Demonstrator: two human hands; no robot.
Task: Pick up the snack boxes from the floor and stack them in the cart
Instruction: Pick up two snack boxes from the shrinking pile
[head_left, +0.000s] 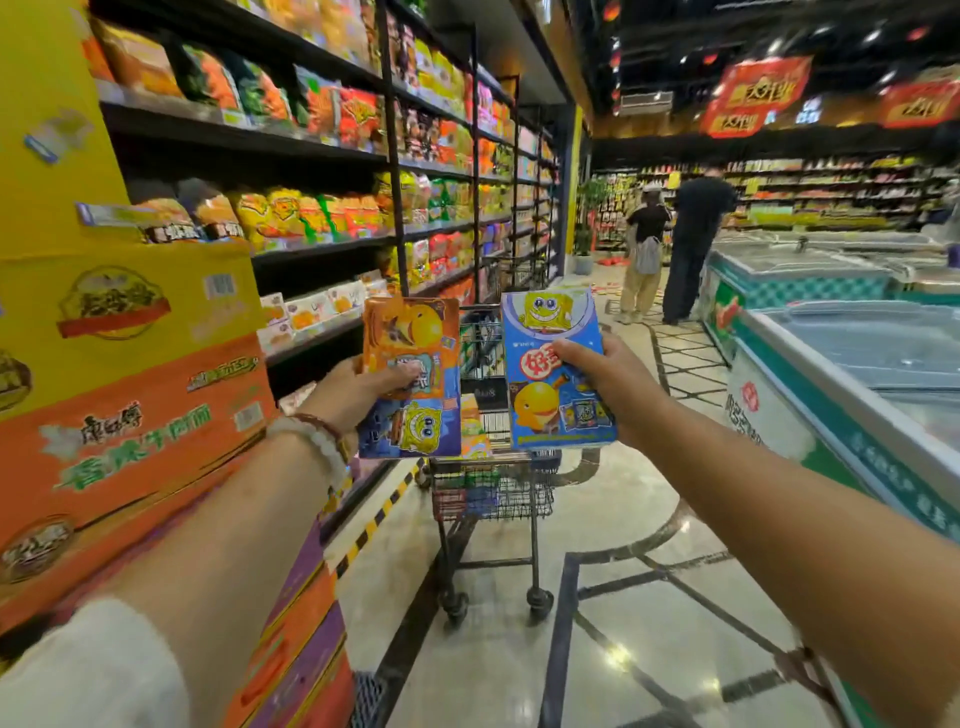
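- One long run of shelves (322, 156) fills the left side, packed with bagged snacks too many and too blurred to count; the far bays shrink into haze.
- Three stacked cartons (124, 395) stand at the near left, yellow on top, then another yellow, then orange; all are cut off by the frame edge, and more purple and orange cartons show below them, partly behind the left arm.
- Freezer chests (852, 353) line the right side, with at least two glass lids visible; the nearest one runs out of the frame.
- One wire cart (493, 488) stands on the tiled floor straight ahead, between shelves and freezers. Its upper basket is mostly hidden behind the boxes and hands, so its contents are hard to make out; two wheels show.
- Two people (670, 254) stand far down the aisle, backs turned, small and blurred.
- Two snack boxes are held up in front of the cart, side by side and apart: an orange box (410, 374) and a blue box (556, 369). Print is only partly legible.
- Left hand (358, 387) grips the orange box's left edge, thumb across its face; a bead bracelet (317, 441) circles the wrist.
- Right hand (597, 374) grips the blue box's right edge, thumb on its face, the other fingers hidden behind.
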